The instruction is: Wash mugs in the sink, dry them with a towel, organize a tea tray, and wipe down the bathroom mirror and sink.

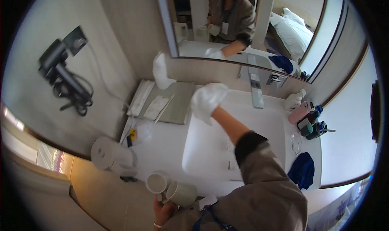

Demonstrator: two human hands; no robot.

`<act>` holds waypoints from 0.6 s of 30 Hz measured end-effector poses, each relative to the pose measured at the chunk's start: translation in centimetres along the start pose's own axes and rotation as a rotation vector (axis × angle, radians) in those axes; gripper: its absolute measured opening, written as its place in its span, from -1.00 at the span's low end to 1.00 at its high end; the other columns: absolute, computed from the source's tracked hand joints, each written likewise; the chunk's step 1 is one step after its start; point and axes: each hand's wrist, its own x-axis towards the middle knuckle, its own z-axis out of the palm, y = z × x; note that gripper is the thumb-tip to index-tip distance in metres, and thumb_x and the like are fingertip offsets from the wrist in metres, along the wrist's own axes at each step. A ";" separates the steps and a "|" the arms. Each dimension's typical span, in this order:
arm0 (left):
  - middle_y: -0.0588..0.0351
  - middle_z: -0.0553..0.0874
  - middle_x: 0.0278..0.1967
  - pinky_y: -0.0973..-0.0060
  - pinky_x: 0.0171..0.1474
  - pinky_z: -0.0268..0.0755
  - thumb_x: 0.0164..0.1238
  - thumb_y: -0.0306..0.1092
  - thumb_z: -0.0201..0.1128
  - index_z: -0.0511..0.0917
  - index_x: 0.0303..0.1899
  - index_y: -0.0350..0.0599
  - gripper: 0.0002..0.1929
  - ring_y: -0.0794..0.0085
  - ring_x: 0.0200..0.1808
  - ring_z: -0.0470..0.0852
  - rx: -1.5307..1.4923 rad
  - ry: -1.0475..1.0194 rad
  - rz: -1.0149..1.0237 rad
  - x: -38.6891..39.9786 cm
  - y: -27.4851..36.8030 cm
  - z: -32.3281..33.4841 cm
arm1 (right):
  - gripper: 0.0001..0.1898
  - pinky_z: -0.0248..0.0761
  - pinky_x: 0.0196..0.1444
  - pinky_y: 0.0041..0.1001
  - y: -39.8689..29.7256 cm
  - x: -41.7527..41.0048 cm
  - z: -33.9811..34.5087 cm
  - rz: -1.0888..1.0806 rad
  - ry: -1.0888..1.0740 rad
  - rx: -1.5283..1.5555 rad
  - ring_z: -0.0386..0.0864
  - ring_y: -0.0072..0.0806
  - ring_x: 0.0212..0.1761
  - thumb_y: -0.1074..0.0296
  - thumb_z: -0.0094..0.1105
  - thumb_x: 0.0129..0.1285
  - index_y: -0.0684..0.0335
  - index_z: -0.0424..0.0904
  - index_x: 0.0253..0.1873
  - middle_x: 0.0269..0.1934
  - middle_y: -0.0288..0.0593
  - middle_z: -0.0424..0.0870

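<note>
My left hand [165,209] grips two pale mugs by their handles, just off the counter's front edge. One mug [156,184] has its mouth turned up, and the other mug [184,194] lies tilted beside it. At the left rim of the white washbasin [237,121], my right hand [216,112] holds a white cloth [208,98] that hides nearly all of its fingers. Left of the cloth is a grey-green tray or mat [179,109] bearing white packets [156,107]. The faucet [256,91] stands behind the basin.
A white kettle [112,155] stands at the counter's left end, below a wall-mounted hair dryer [68,70]. On the right are a pump bottle [294,99], a pink bottle [299,113], a glass ashtray [295,143] and a dark blue cloth [302,170]. A mirror [200,27] hangs behind.
</note>
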 end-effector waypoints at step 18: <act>0.20 0.56 -0.28 0.63 -0.62 0.31 0.05 -0.54 0.18 0.36 0.00 -0.05 -0.58 0.54 -0.45 0.53 -0.005 -0.073 -0.141 2.7 4.1 2.6 | -0.53 0.30 0.20 -0.42 17.2 -16.3 -7.9 0.211 0.276 0.107 0.44 -0.28 0.12 0.20 0.19 0.15 0.21 0.43 0.16 0.03 -0.13 0.52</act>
